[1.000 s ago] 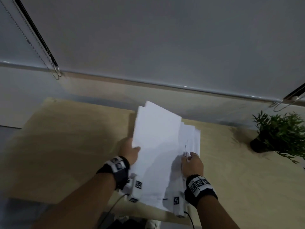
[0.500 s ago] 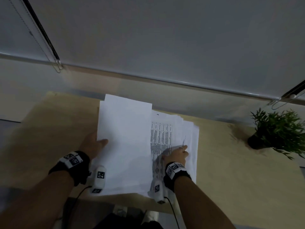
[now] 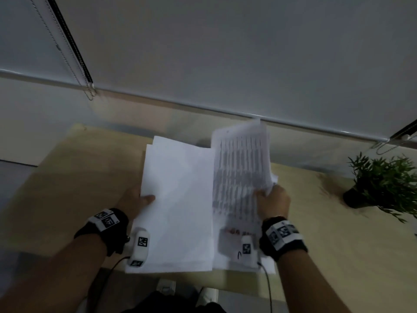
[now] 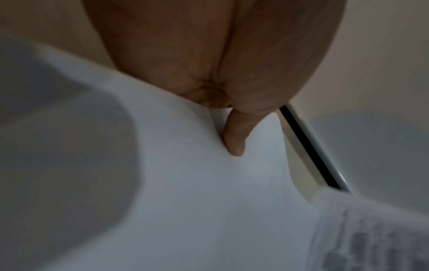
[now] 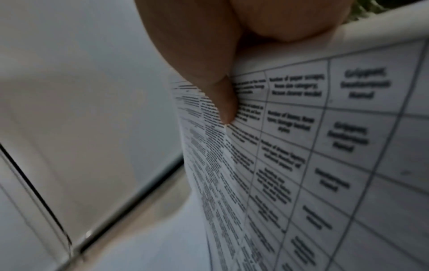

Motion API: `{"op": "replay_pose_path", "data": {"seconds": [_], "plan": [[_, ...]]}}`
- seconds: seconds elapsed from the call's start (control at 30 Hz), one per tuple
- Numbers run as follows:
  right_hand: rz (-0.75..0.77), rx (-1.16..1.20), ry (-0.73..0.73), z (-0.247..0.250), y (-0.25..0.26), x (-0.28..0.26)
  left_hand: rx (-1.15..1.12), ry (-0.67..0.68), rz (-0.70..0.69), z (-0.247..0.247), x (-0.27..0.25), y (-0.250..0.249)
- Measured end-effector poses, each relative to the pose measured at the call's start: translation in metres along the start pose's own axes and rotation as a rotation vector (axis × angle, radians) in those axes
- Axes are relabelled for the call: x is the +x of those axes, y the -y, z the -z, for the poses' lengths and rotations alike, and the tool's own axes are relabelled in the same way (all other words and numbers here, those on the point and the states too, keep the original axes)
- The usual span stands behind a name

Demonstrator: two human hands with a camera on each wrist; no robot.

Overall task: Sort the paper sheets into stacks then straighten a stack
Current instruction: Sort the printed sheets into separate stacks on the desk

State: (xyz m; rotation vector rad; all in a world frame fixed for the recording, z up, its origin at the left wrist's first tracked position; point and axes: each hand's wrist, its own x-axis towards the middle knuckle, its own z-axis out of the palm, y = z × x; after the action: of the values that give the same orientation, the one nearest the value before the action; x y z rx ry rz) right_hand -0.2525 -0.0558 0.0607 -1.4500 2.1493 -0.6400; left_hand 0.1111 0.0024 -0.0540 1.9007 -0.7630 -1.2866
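Two paper stacks held over a wooden worktop (image 3: pixel 338 256)

Left hand (image 3: pixel 137 197) pinches the blank sheets (image 3: pixel 178 199); beside them, right hand (image 3: pixel 274 203) grips the printed sheets (image 3: pixel 239 172), lifted.

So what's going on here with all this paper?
A person is sorting paper at a wooden table. The left hand holds the blank sheets by their left edge, thumb on top. The right hand grips a bunch of printed sheets, lifted off the table. A potted plant stands to the right.
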Motion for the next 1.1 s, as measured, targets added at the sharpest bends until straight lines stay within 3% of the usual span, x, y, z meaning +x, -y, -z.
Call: {"op": "replay_pose_path", "data": {"seconds": [0.13,0.3,0.53,0.7,0.8,0.9,1.0,1.1], "plan": [[0.149,0.038,-0.176,0.069,0.03,0.019,-0.009,0.063,0.026,-0.023,0.036,0.047],[0.155,0.187,-0.21,0.113,0.043,0.027,0.033,0.108,-0.018,-0.052,-0.014,-0.016],[-0.045,0.348,0.004,0.046,0.018,0.025,0.147,0.147,-0.068,-0.073,-0.026,-0.027],[-0.211,0.167,0.335,-0.033,-0.008,0.014,0.067,0.133,-0.018,-0.074,-0.024,-0.031],[-0.229,0.072,0.408,-0.068,-0.009,-0.002,0.022,0.176,0.017,-0.081,-0.028,-0.035],[-0.175,0.005,0.485,-0.091,0.003,-0.021,0.259,0.167,-0.116,-0.085,-0.026,-0.033],[-0.177,0.001,0.475,-0.095,-0.002,-0.026,0.366,0.007,-0.114,-0.079,-0.023,-0.034],[-0.26,-0.134,0.258,-0.082,-0.022,-0.021,0.32,-0.057,-0.111,-0.06,-0.027,-0.042]]}}
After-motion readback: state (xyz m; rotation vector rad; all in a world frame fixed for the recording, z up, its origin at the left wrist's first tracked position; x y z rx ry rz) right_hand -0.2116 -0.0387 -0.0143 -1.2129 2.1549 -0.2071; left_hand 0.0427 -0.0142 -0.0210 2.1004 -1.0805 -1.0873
